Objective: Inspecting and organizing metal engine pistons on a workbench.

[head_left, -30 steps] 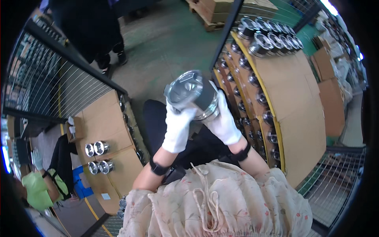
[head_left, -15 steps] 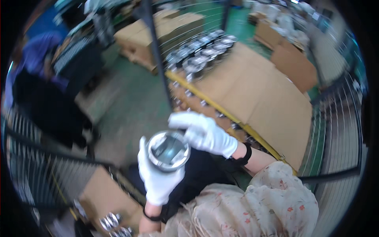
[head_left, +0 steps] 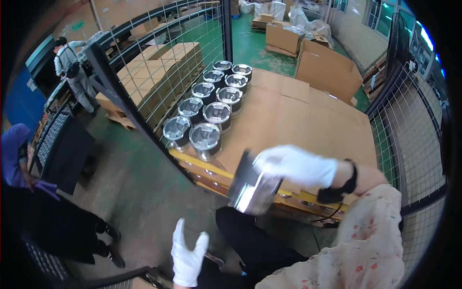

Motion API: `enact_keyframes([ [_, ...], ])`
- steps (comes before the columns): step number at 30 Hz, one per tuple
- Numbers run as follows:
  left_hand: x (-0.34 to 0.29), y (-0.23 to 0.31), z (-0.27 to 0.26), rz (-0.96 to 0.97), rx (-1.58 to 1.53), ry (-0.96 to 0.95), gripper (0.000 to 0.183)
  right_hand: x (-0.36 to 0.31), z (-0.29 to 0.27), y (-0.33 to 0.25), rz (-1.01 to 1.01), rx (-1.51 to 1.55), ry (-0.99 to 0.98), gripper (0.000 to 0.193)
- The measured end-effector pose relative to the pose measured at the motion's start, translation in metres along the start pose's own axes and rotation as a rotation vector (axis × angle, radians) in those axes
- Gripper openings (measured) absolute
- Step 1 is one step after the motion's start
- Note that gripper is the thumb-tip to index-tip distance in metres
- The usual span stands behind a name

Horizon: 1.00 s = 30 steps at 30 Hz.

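My right hand (head_left: 293, 164), in a white glove, grips a shiny metal piston (head_left: 251, 189) with a dark skirt. The piston is tilted and blurred, just in front of the yellow edge of a cardboard-topped stack. My left hand (head_left: 188, 257), also gloved in white, is lower down and holds nothing; its thumb and fingers are spread. Two rows of pistons (head_left: 206, 137) stand upright along the left side of the cardboard sheet (head_left: 308, 125), near the mesh.
A wire-mesh cage with dark posts (head_left: 130, 106) borders the stack. Cardboard boxes (head_left: 163, 62) on a pallet lie beyond it. One person (head_left: 33, 202) stands at the left, another (head_left: 72, 67) farther back. More cartons (head_left: 327, 72) are at the far right.
The piston has passed from my left hand to my right, which has moved rightward toward the stack. My left hand has let go and dropped lower. The view has turned toward the stack.
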State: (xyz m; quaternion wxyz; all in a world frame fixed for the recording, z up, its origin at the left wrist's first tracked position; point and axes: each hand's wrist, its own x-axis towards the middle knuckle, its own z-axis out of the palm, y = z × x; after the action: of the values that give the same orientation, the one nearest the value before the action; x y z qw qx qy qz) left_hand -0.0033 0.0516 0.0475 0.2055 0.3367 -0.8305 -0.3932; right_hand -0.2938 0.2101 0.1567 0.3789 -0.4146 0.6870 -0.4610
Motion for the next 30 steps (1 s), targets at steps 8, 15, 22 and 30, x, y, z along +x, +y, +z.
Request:
enact_keyframes([
  [8,0.075,-0.141,-0.062,-0.526,0.221,-0.260,0.052,0.146,-0.219,0.009,0.235,-0.664,0.536,0.027],
  [15,0.040,-0.077,-0.106,-0.571,0.249,-0.335,0.042,0.298,-0.356,0.059,0.233,-1.058,0.555,0.035],
  [22,0.121,-0.034,-0.140,-0.577,0.416,-0.476,0.042,0.436,-0.371,0.120,0.308,-0.848,0.562,0.031],
  [30,0.164,-0.037,-0.144,-0.594,0.506,-0.662,0.043,0.503,-0.327,0.152,0.302,-0.869,0.428,0.028],
])
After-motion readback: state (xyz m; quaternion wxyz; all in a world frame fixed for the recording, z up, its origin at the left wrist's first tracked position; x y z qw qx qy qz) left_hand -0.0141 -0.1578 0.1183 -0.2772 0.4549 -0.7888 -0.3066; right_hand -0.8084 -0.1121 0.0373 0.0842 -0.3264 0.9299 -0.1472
